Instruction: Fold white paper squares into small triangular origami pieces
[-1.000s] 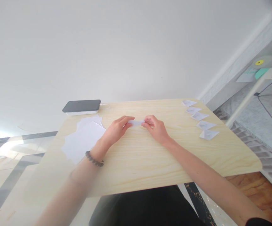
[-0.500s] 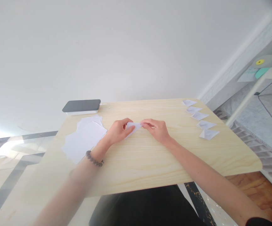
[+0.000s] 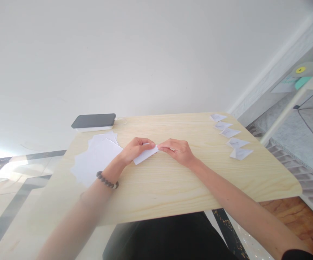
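The left hand (image 3: pixel 136 150) grips a small folded paper (image 3: pixel 144 155), thumb laid along its upper edge; the paper sits between the two hands, slanting down toward the near left, and whether it rests on the wood or is held just above it is hard to tell. At its upper right end the right hand (image 3: pixel 180 151) pinches the tip between thumb and fingers. The step in hand looks like shaping or pressing a fold at that tip, and the next move would seem to call for a steady left hold while the right fingertips line up the edges and run along the crease. Around the grip lies a pale wooden table (image 3: pixel 172 191). Well left of it, beyond the table's side, is a light tiled floor (image 3: pixel 7 231) with dark bands; nearer on the left, loose white sheets (image 3: pixel 94 159) overlap, and behind them a dark phone (image 3: pixel 94 120) lies on a white box (image 3: pixel 94 129). Behind the grip rises a plain white wall (image 3: pixel 145 54). Well to its right, five folded pieces (image 3: pixel 241 154) stand in a row along the far right side, and past them a white pole (image 3: pixel 283 116) leans beside the table.
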{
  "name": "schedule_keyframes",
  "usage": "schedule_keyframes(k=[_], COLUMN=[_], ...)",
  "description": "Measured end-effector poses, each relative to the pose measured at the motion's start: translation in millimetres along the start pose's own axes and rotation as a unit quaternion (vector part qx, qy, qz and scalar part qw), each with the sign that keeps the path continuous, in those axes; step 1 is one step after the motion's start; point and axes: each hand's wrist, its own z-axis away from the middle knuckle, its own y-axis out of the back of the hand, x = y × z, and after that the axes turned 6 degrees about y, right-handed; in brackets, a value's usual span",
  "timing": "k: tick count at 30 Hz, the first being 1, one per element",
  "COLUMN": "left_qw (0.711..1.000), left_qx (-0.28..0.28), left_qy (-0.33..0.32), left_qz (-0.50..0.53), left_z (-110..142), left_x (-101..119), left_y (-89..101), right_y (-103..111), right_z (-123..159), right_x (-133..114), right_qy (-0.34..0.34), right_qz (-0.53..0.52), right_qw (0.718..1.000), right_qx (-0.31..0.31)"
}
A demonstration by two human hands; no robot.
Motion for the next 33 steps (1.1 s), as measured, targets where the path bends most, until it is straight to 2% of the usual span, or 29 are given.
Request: schedule_keyframes(k=[8,12,14,18,21,26,33], left_qw=[1.0,1.0,0.999,0.992,0.984,0.972,0.969], left_qx=[-0.007,0.012,0.029,0.062,0.09,0.106,0.064], left_qy=[0.009,0.009,-0.002,-0.018,-0.039,-0.081,-0.099], left_qz=[0.0,-0.019,-0.041,-0.107,-0.15,-0.195,-0.218], left_z=[-1,-2,-3,-1,0,2,2], left_x=[1,-1,-1,-2,-1,1,2], left_y=[0.7,-2.2,-3.6,-6.4,-9.4,-13.2,-9.7], right_y=[2,5,5,6,6,3,5], right_z=[0,0,1,2,1,1,0], right_x=[3,1,-1,-2,1,3,0], right_qy=[0.003,-0.002,-0.033,-0.153,-0.194,-0.183,-0.173], right_qz=[0.004,-0.022,-0.053,-0.107,-0.102,-0.069,-0.086], right_qw=[1.0,0.999,0.997,0.981,0.972,0.973,0.968], right_qx=[-0.025,-0.049,-0.053,-0.057,-0.088,-0.125,-0.16])
